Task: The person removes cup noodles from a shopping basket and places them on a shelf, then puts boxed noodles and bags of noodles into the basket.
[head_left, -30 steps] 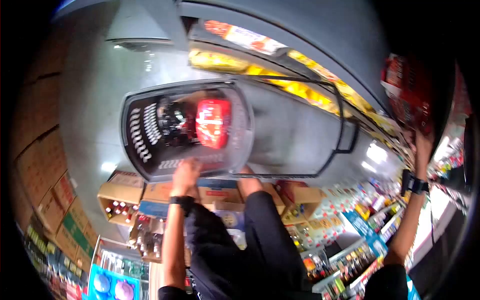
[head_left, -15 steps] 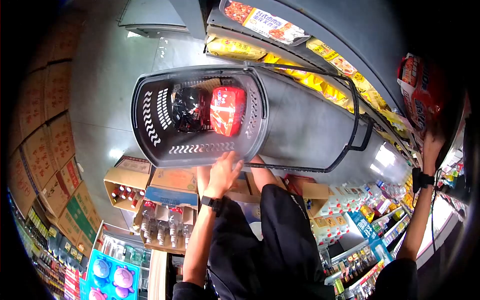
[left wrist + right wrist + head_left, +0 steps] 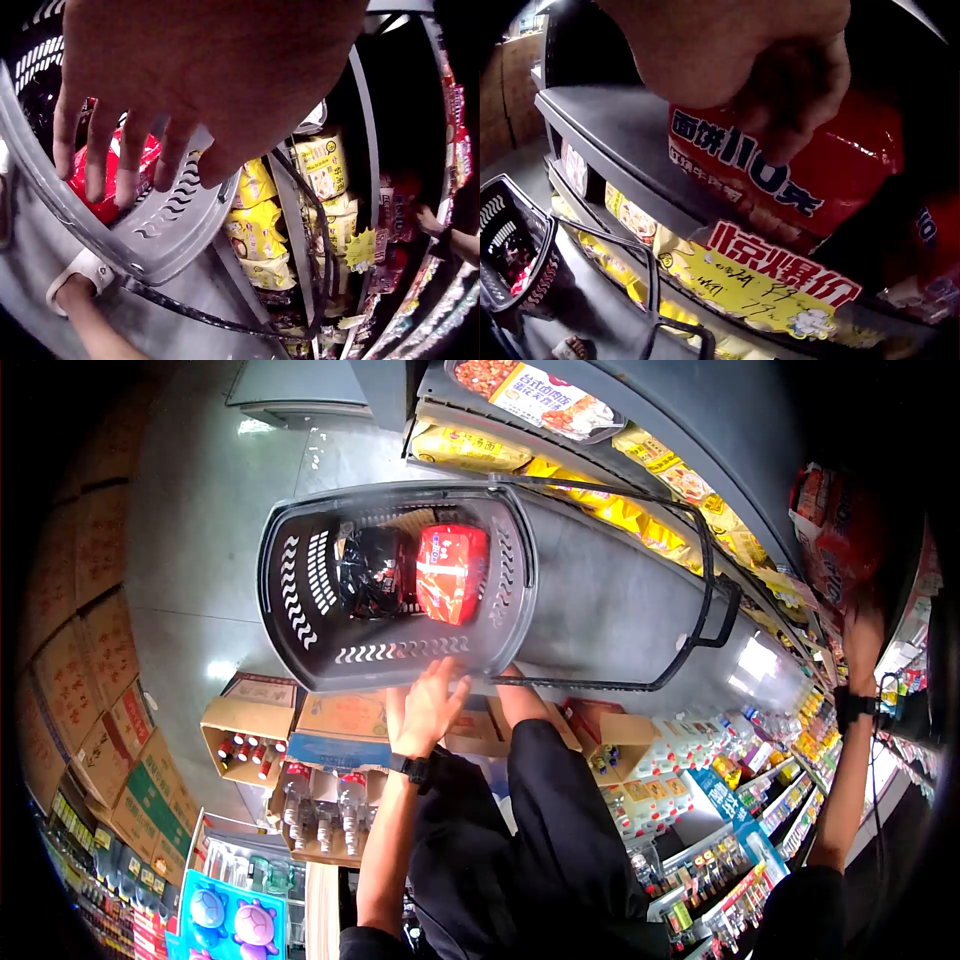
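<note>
One gripped packet (image 3: 859, 161), shelf (image 3: 607, 112), grey floor (image 3: 195, 540)

Person, worn items:
- Top: blk., short slvs., L. slv. (image 3: 375, 943) & R. slv. (image 3: 805, 905), plain.
- L. hand (image 3: 430, 710): bare; blk. wrist strap (image 3: 410, 767) w/ small boxy unit.
- R. hand (image 3: 862, 640): bare; matching blk. strap (image 3: 854, 707), thin dk. cable (image 3: 876, 800) alongside forearm.
- Trousers (image 3: 570, 810): blk., loose, creased; lower legs bare below hem.
- Shoe (image 3: 99, 264): wht., sm. dk. mark; model n/k.
</note>
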The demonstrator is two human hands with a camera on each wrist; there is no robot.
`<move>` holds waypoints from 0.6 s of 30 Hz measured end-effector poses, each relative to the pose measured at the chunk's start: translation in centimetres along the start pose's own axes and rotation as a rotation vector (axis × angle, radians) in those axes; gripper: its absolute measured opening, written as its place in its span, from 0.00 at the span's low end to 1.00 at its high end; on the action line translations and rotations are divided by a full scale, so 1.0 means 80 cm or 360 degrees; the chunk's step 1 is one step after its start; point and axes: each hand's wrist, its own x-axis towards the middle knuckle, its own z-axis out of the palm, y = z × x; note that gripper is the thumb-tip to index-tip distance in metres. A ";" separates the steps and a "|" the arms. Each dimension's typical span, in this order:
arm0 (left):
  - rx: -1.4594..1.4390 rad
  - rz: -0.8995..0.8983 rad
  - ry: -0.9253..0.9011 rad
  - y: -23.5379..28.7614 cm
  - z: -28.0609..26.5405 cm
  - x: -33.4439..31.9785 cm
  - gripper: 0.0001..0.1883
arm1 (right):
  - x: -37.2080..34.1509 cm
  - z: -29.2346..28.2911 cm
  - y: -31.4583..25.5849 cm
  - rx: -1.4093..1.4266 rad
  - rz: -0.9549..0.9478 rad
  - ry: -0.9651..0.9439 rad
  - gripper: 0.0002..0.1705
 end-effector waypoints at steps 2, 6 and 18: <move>-0.0002 0.0036 0.0019 0.004 -0.001 -0.005 0.19 | -0.011 -0.038 -0.049 0.0110 0.0198 -0.0156 0.20; 0.0314 0.0233 0.0062 0.035 -0.028 -0.023 0.20 | -0.069 -0.112 -0.136 0.0480 0.0286 -0.0154 0.13; -0.1918 0.0451 -0.1089 0.100 -0.086 0.012 0.53 | -0.149 -0.249 -0.394 0.1502 -0.0720 -0.0252 0.11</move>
